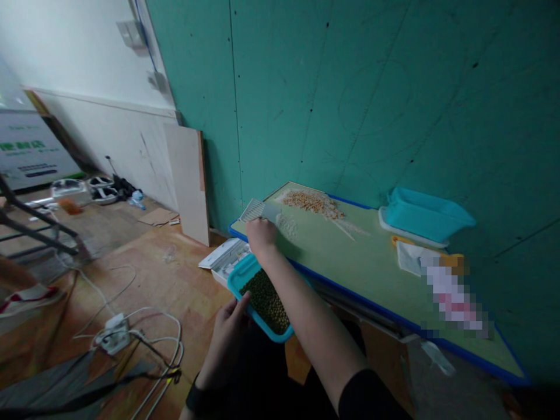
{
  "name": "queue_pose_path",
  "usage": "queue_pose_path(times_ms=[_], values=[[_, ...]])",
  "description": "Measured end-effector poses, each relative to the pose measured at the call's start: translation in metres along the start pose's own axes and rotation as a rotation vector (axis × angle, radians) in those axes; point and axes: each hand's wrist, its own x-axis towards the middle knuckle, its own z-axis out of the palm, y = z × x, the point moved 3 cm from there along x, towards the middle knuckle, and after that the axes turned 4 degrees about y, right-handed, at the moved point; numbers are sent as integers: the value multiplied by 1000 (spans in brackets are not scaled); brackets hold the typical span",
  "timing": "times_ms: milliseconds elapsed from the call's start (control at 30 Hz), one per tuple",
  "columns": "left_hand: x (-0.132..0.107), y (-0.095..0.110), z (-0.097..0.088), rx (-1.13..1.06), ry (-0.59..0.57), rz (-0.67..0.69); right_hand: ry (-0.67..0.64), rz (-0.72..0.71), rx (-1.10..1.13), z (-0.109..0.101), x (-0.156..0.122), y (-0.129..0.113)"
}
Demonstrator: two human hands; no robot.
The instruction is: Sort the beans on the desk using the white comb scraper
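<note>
Far left, one black metal frame; below it, one foot in a red-and-white shoe. One white plastic power strip on the brown floor, pale cables about it. One tall pale flat board leaning at the wall.

One open white rectangular box, lower than the surface. Left hand: thumb over the rim of one turquoise rectangular plastic tray, other fingers mostly hidden, grip closed on it. Tray held off the surface's near edge; two kinds of beans inside, dark green and tan.

Right hand: forearm across above the tray, fingers curled in beside one white slotted piece; cannot tell whether they have hold of it.

Pale green, blue-edged surface: two grain heaps, one whitish, one orange-brown. Right end, one deep turquoise tub; nearer, one partly pixelated packet.
</note>
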Motion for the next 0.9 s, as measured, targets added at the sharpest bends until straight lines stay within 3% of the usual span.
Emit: queue_pose_path(times_ms=[233,600,900], values=[[-6,4,1,23,-12,32,-18,123,-23,-4,-4,23],[-9,6,5,-41,-30,-27,0,119,-106,-18,-36,69],[-12,9,8,-47,-30,-30,-22,127,-174,-30,-75,122]])
